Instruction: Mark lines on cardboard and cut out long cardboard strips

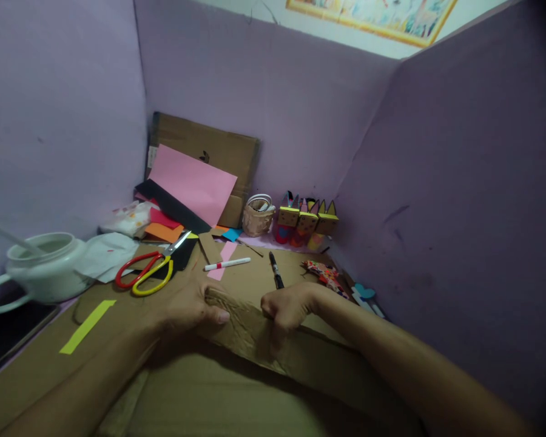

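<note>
A long piece of brown cardboard (pixel 246 328), creased and wrinkled near its left end, lies slanting between my hands. My left hand (pixel 188 312) grips that left end, thumb on top and the other fingers hidden beneath. Curled at the upper edge, my right hand (pixel 291 306) pinches the cardboard, with a finger pressed down along its face. A black marker (pixel 276 270) lies just beyond my right hand. Past my left hand are scissors (pixel 157 267) with one red and one yellow handle, and a white pen (pixel 227 264) with a red band.
A white pot (pixel 50 270) stands at the left, near a yellow paper strip (pixel 88 326). Pink paper (pixel 193 182) leans on a cardboard box (pixel 243 152) at the back. A small basket (pixel 258 218) and decorated animal cups (pixel 307 224) stand along the purple wall (pixel 459 182).
</note>
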`<control>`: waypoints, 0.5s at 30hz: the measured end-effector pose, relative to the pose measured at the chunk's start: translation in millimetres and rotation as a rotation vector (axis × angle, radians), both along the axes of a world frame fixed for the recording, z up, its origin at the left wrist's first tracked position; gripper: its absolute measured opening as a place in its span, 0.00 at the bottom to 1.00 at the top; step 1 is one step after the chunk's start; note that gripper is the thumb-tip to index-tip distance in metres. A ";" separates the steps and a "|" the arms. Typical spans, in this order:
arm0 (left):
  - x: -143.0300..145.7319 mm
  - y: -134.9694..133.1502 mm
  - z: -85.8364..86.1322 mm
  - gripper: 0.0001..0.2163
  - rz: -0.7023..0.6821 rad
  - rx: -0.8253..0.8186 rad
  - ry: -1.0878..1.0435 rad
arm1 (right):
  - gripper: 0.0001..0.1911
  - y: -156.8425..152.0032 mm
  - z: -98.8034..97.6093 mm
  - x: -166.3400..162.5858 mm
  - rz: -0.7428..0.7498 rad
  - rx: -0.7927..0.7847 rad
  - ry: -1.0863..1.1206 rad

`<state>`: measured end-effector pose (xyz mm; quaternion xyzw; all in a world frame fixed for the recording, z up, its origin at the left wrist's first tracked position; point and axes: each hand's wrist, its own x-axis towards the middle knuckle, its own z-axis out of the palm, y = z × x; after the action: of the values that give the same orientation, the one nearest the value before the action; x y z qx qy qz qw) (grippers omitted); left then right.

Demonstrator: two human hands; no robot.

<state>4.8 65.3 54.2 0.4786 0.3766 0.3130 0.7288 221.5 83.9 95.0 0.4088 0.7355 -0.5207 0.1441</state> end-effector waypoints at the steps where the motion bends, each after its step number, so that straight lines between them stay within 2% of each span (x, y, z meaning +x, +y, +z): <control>1: 1.0 -0.3 -0.7 0.10 0.002 0.004 0.003 | 0.11 2.5 2.9 1.2 -0.004 0.036 -0.001; 4: 0.3 1.7 0.8 0.11 0.059 0.023 -0.002 | 0.09 4.7 15.6 8.1 -0.100 0.263 0.057; 8: -5.4 7.5 6.1 0.13 0.227 0.072 -0.056 | 0.14 -24.4 40.5 21.5 -0.407 0.760 0.307; 11: -7.1 10.3 6.7 0.15 0.370 0.102 -0.132 | 0.03 -66.8 45.4 26.9 -0.728 1.222 0.670; 12: -6.4 10.4 6.4 0.16 0.411 0.108 -0.155 | 0.04 -79.5 40.5 26.7 -0.834 1.253 0.704; 13: -5.0 9.9 6.2 0.17 0.447 0.114 -0.176 | 0.08 -89.4 31.9 25.4 -0.926 1.199 0.710; 14: -2.8 8.6 6.1 0.17 0.473 0.119 -0.192 | 0.10 -95.7 20.3 22.9 -0.960 1.039 0.691; 15: 0.1 6.7 6.3 0.17 0.491 0.121 -0.205 | 0.11 -98.3 6.6 19.3 -0.988 0.807 0.676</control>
<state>4.9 72.1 60.6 0.3814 0.3862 0.5493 0.6354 240.8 -14.4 101.7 0.5314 0.6042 -0.3110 -0.5058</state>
